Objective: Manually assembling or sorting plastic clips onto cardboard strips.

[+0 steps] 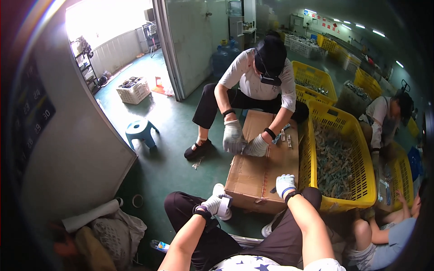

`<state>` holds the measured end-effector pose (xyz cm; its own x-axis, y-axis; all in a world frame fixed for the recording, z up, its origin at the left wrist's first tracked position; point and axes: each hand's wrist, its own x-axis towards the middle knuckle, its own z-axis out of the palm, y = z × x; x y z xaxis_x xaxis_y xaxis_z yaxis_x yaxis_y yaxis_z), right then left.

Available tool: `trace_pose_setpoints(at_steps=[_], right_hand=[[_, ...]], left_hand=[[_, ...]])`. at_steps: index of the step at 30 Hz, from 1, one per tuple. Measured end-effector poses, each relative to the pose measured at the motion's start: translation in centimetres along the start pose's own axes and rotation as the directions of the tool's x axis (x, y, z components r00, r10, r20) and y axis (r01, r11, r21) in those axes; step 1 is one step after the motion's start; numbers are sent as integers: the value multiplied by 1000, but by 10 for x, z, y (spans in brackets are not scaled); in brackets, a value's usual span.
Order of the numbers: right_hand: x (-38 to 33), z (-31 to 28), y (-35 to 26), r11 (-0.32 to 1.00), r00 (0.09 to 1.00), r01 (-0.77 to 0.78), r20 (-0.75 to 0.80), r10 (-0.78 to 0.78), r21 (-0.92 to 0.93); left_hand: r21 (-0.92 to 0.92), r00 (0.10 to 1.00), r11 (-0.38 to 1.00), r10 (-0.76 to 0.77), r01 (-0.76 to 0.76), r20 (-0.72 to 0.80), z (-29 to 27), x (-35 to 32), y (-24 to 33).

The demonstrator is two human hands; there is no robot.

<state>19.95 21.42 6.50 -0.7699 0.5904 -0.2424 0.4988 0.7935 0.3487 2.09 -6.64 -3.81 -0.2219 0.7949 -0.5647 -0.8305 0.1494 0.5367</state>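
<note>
My left hand (212, 203), in a white knit glove, is closed round a small white flat piece (223, 207) near my left knee, left of the cardboard box (246, 180). My right hand (285, 184), also gloved, rests at the box's near right edge. Its fingers are closed on a small dark object (273, 190), whose kind is too small to make out. Across the box sits a co-worker (264, 72), whose two gloved hands (244, 143) come together over its far left part. Several small white and blue pieces (285, 137) lie on the box's far right.
Right of the box stands a yellow crate (305, 158) heaped with small strips, with another yellow crate (334, 86) behind. Two more people (384, 113) work at the right. A blue stool (141, 131), a white crate (133, 91), a tape roll (138, 201) and sacks (115, 230) are at left.
</note>
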Motion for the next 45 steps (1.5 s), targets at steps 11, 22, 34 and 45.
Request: trace_pose_setpoints(at_steps=[11,22,34,45], right_hand=[[1,14,-16,963,966,172,-156,-206,-206],[2,-2,-15,976,975,188,-97,-199,-110],[3,-11,-12,946,958,281,-12,-287,-160],[7,-13,-13,965,966,258,38,-257,-45]], left_hand=[[-362,958,911,-100,196,269,-30,30,-11],[-408,986,902,-87,140,145,-32,27,-14],[-243,998,970,38,-23,56,-4,9,2],[-341,971,932,-39,121,237,-19,17,-1]])
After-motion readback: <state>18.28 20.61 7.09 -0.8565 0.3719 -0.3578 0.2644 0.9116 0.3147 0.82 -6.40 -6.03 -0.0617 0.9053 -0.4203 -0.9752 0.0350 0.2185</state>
